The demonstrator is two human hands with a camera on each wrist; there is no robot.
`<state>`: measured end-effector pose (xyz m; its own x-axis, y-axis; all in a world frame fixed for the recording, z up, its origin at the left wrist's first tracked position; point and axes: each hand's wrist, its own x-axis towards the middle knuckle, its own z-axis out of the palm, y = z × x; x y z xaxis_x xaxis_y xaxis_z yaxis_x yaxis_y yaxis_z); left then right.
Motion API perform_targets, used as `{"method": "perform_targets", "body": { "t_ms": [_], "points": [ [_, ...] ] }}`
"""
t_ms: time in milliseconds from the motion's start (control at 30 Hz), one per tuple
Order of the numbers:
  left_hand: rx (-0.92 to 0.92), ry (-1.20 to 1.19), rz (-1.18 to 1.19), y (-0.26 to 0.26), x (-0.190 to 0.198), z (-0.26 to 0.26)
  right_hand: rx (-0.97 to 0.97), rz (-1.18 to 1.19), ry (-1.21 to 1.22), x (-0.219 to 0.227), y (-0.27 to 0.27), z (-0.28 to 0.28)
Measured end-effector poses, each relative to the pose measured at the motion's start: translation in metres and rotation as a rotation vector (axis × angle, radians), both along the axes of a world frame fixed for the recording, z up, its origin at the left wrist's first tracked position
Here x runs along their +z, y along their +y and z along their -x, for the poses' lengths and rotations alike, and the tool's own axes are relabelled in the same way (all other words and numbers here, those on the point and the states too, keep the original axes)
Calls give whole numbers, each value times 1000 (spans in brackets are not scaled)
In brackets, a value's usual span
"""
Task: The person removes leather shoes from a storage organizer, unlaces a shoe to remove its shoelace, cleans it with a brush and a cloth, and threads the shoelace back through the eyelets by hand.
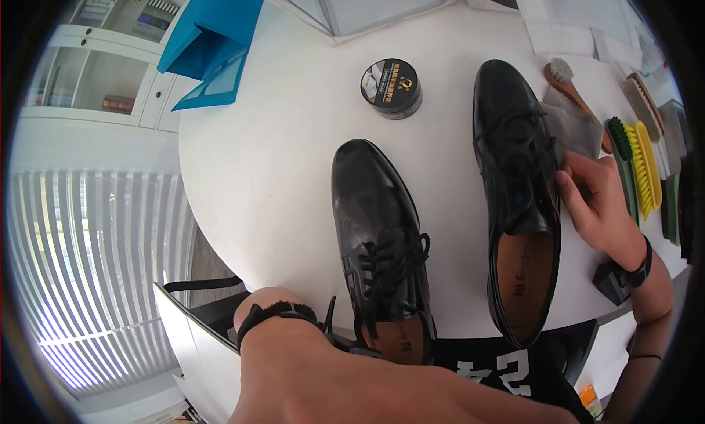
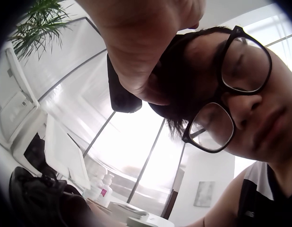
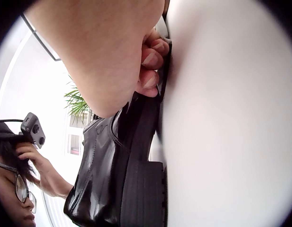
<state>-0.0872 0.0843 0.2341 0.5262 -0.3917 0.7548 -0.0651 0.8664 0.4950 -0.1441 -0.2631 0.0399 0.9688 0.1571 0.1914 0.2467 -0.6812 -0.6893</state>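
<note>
Two black lace-up dress shoes lie on the white table in the head view: the left shoe point(image 1: 374, 196) nearer me, the right shoe point(image 1: 507, 138) further right. My right hand point(image 1: 598, 196) rests beside the right shoe with fingers loosely curled and thumb tip at its side. The right wrist view shows that hand point(image 3: 112, 52) against the shoe's sole edge point(image 3: 141, 175). My left hand point(image 3: 46, 170) is raised to the cap, by the head camera point(image 3: 33, 127); its fingertips are partly hidden. In the left wrist view, the left hand point(image 2: 141, 47) overlaps the head.
A round black tin point(image 1: 391, 90) stands behind the left shoe. Right of the shoes lie a grey cloth point(image 1: 576, 130), a wooden-handled brush point(image 1: 576, 90), a yellow brush point(image 1: 646, 167) and a green brush point(image 1: 623, 149). A blue box point(image 1: 213, 35) stands at the back left.
</note>
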Motion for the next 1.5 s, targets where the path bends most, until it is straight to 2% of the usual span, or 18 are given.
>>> {"method": "perform_targets", "body": {
  "t_ms": [33,67,200,233,300,333,400,433,467,500,533,567,667,700,767,800,1233,1500],
  "points": [
    [0,6,5,-29,-12,-7,6,-8,16,0,0,0],
    [-1,12,10,-30,-12,-7,6,-8,16,1,0,0],
    [-2,34,30,-27,-12,-7,6,-9,29,2,0,0],
    [-1,41,36,-10,0,-1,7,-4,27,2,0,1],
    [-2,57,44,-18,-9,0,5,7,10,-1,0,1],
    [-5,61,48,-2,-2,3,1,17,-15,-2,0,1],
    [-6,66,56,-3,-2,3,2,4,-8,-2,0,0],
    [-6,72,61,-31,-14,-6,4,-7,4,-2,0,0],
    [-7,79,66,-32,-15,-6,4,-7,6,-1,-1,0],
    [-8,85,71,-6,-5,8,3,-5,8,-1,-1,0],
    [-9,90,76,-32,-15,-5,2,-2,9,-1,-1,0],
    [-9,95,81,-3,-4,9,3,-3,9,-1,-1,0],
    [-10,115,95,-2,-4,11,3,-5,9,0,0,1],
    [-11,121,99,-29,-14,-2,2,3,3,-1,-1,1],
    [-13,133,107,-1,-3,7,1,8,-1,-2,-1,1],
    [-16,140,111,-24,-13,-2,0,8,-5,-2,0,1],
    [-30,230,128,-17,-12,20,-21,39,-59,-1,1,3],
    [-74,330,153,-17,-14,29,2,-53,48,1,-1,2]
  ]
}}
